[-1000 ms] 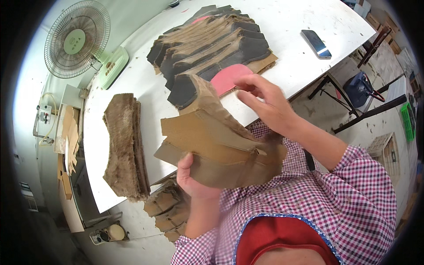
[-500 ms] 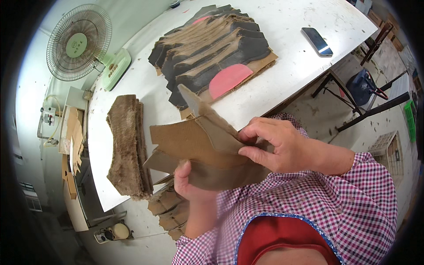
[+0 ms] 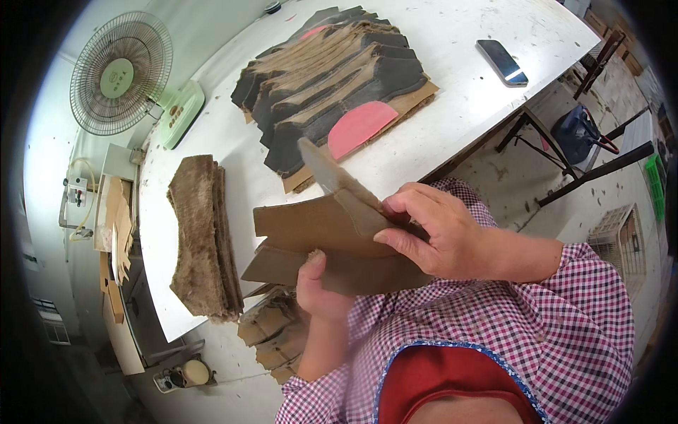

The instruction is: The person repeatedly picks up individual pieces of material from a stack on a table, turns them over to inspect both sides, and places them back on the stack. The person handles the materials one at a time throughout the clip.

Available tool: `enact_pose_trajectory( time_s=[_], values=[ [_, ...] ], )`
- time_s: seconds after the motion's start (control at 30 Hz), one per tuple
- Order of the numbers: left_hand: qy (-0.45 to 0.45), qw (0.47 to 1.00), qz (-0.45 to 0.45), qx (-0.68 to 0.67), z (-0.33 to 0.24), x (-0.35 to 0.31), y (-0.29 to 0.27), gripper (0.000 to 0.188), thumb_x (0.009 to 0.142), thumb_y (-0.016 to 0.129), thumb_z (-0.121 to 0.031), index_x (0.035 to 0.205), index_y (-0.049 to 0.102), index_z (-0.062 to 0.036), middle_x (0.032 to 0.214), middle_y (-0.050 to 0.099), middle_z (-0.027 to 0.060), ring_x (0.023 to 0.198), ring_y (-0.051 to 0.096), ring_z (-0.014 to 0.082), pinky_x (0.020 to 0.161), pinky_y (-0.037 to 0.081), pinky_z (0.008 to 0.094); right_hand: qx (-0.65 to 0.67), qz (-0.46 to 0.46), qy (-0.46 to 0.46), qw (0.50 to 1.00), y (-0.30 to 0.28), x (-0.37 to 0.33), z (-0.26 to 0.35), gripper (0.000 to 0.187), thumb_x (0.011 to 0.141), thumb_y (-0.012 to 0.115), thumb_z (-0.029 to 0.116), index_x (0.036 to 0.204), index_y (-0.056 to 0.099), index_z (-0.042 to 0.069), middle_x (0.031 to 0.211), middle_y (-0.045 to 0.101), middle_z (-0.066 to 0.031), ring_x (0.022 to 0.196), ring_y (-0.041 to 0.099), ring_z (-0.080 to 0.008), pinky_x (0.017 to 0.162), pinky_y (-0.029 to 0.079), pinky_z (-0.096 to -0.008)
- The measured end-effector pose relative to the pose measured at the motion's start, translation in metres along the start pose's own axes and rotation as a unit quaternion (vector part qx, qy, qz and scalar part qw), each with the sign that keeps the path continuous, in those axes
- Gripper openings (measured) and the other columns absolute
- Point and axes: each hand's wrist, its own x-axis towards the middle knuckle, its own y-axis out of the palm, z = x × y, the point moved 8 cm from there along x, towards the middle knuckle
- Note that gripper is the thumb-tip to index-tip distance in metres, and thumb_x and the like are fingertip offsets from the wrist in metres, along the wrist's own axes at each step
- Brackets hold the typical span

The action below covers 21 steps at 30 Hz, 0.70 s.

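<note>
Several brown leather pieces [image 3: 304, 219], smooth on the faces I see, are held in front of me near the table's front edge. One flap with a fuzzy edge [image 3: 360, 208] stands folded up from them. My right hand [image 3: 441, 233] pinches their right end between thumb and fingers. My left hand [image 3: 321, 286] grips the lower edge, thumb on top and fingers hidden underneath. Left of them lies a stack of furry brown pieces [image 3: 198, 237]. Farther back is a fanned pile of dark, fur-edged pieces [image 3: 385, 74], with a pink half-round piece [image 3: 361, 129] at its near side.
A smartphone [image 3: 502, 63] lies on the white table [image 3: 452, 106] at the right. A green-based fan [image 3: 116, 78] stands at the left. More brown pieces [image 3: 272, 328] sit below the table's front edge. A dark blue bag [image 3: 575, 134] and a crate [image 3: 618, 237] are at the right.
My left hand has slid to the right along the lower edge. The left end of the leather pieces has shifted right, away from the furry stack. My right hand keeps its pinch.
</note>
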Motion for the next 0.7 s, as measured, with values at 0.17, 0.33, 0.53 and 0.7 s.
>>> enact_pose_trajectory(
  time_s=[0.17, 0.33, 0.53, 0.7],
  values=[
    [-0.011, 1.000, -0.003, -0.004, 0.006, -0.003, -0.004, 0.052, 0.087, 0.045, -0.027, 0.130, 0.048, 0.0029, 0.128, 0.056, 0.0170, 0.118, 0.054, 0.0310, 0.103, 0.041, 0.0431, 0.034, 0.010, -0.006, 0.999, -0.003, 0.002, 0.004, 0.020, 0.079, 0.070, 0.003, 0.093, 0.057, 0.000, 0.080, 0.057, -0.0141, 0.068, 0.058, -0.0309, 0.060, 0.048, -0.0374],
    [-0.030, 0.999, 0.010, -0.005, 0.009, -0.002, 0.003, 0.051, 0.087, 0.045, -0.027, 0.129, 0.049, 0.0027, 0.127, 0.056, 0.0169, 0.117, 0.054, 0.0307, 0.102, 0.041, 0.0422, 0.050, -0.011, 0.001, 0.999, -0.003, 0.000, 0.000, 0.017, 0.078, 0.070, 0.001, 0.088, 0.057, 0.000, 0.076, 0.055, -0.0131, 0.064, 0.057, -0.0293, 0.057, 0.046, -0.0370],
    [-0.053, 0.999, -0.001, -0.001, 0.022, -0.008, -0.005, 0.052, 0.086, 0.046, -0.027, 0.129, 0.049, 0.0023, 0.126, 0.056, 0.0167, 0.116, 0.054, 0.0303, 0.102, 0.041, 0.0421, 0.040, -0.019, -0.017, 0.999, -0.005, 0.004, 0.007, 0.016, 0.078, 0.071, 0.001, 0.087, 0.057, -0.001, 0.075, 0.055, -0.0123, 0.063, 0.056, -0.0279, 0.055, 0.045, -0.0359],
    [-0.063, 0.998, 0.017, 0.011, 0.026, -0.007, -0.004, 0.054, 0.086, 0.046, -0.027, 0.131, 0.046, 0.0024, 0.128, 0.055, 0.0164, 0.119, 0.052, 0.0297, 0.104, 0.039, 0.0423, 0.049, -0.016, -0.013, 0.999, -0.005, 0.001, 0.003, 0.015, 0.080, 0.072, 0.000, 0.088, 0.059, -0.001, 0.074, 0.059, -0.0114, 0.063, 0.058, -0.0219, 0.055, 0.045, -0.0305]
  ],
)
